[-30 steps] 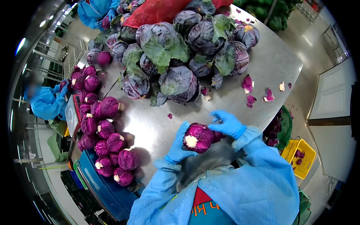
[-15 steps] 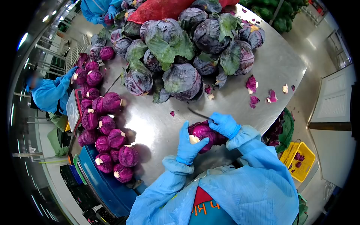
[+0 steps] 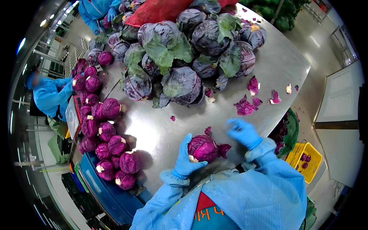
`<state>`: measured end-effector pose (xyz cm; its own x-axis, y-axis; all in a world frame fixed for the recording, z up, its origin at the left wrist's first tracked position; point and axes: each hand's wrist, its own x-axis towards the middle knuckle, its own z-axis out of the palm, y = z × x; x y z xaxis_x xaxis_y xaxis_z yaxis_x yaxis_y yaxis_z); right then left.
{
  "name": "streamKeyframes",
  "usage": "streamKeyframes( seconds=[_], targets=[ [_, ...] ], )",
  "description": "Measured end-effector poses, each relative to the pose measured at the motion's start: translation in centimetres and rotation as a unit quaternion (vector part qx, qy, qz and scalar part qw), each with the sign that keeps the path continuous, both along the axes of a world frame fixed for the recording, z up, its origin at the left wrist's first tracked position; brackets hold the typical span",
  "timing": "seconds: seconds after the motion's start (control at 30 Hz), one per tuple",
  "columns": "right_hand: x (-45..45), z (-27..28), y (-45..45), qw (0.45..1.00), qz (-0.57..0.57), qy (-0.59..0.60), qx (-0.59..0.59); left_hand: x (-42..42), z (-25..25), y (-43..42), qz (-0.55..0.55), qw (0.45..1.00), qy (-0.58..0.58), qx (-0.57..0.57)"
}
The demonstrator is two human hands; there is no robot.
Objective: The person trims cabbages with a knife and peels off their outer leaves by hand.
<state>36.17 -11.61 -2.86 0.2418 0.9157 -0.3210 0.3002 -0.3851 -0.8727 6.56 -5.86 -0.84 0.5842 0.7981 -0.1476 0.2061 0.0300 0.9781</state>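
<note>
My left hand [image 3: 184,159], in a blue glove, grips a peeled red cabbage [image 3: 203,148] from its left side, above the steel table. A pale cut stem end shows by my thumb, and loose purple leaves [image 3: 223,150] stick out on the right. Apart from the cabbage, to its upper right, is my right hand [image 3: 245,133], also gloved. Motion smears its fingers, and no knife can be made out in it. Beyond that hand a large torn purple leaf [image 3: 245,106] lies on the table among smaller scraps [image 3: 253,85].
Unpeeled cabbages [image 3: 182,85] with green outer leaves fill the table's far side, below a red net sack [image 3: 157,11]. Peeled ones [image 3: 130,162] line the left, near a scale [image 3: 73,115]. A yellow basket [image 3: 315,163] stands right. Two co-workers in blue [image 3: 53,96] are beyond.
My right hand has moved away from the cabbage, up and right. The knife that showed in it is out of sight. A large purple leaf has appeared on the table.
</note>
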Motion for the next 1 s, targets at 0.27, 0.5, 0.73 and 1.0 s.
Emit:
streamKeyframes(
  seconds=[0.27,0.5,0.73,1.0],
  targets=[
    [-6.0,-0.6,-1.2,0.974,0.113,0.193,-0.033,1.4,2.3,-0.3,-0.022,0.973,0.188,0.131],
    [-6.7,0.2,0.9,0.968,0.142,-0.209,-0.018,2.3,2.5,0.3,-0.046,0.944,0.237,0.226],
    [-1.8,-5.9,-1.7,0.931,-0.008,-0.365,-0.025,-4.2,0.2,1.8,-0.048,0.997,0.028,0.049],
    [5.1,0.5,-3.6,0.886,-0.18,-0.427,0.037,-5.3,-2.5,1.5,0.207,0.966,-0.085,-0.126]
  ],
)
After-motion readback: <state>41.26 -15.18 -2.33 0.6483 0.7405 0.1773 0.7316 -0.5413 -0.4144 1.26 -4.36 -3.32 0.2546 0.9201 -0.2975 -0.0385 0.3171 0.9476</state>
